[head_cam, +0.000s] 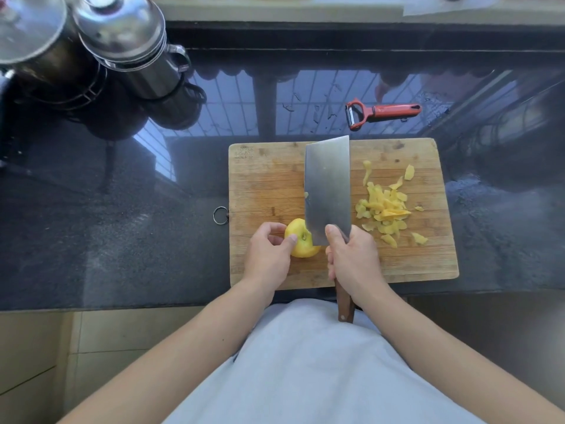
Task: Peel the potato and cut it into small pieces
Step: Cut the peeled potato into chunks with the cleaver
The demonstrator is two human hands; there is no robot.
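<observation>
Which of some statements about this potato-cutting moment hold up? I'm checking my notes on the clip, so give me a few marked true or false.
1. The right hand grips the cleaver. True.
2. The red peeler lies on the cutting board. False: it lies on the dark counter beyond the board.
3. The left hand holds the peeled potato on the board. True.
4. The peels are piled left of the cleaver. False: they lie to its right.
5. The potato is already in small pieces. False: it looks whole.

Head-worn camera looks steeply down, close over the cutting board [275,179] and counter [122,240].
</observation>
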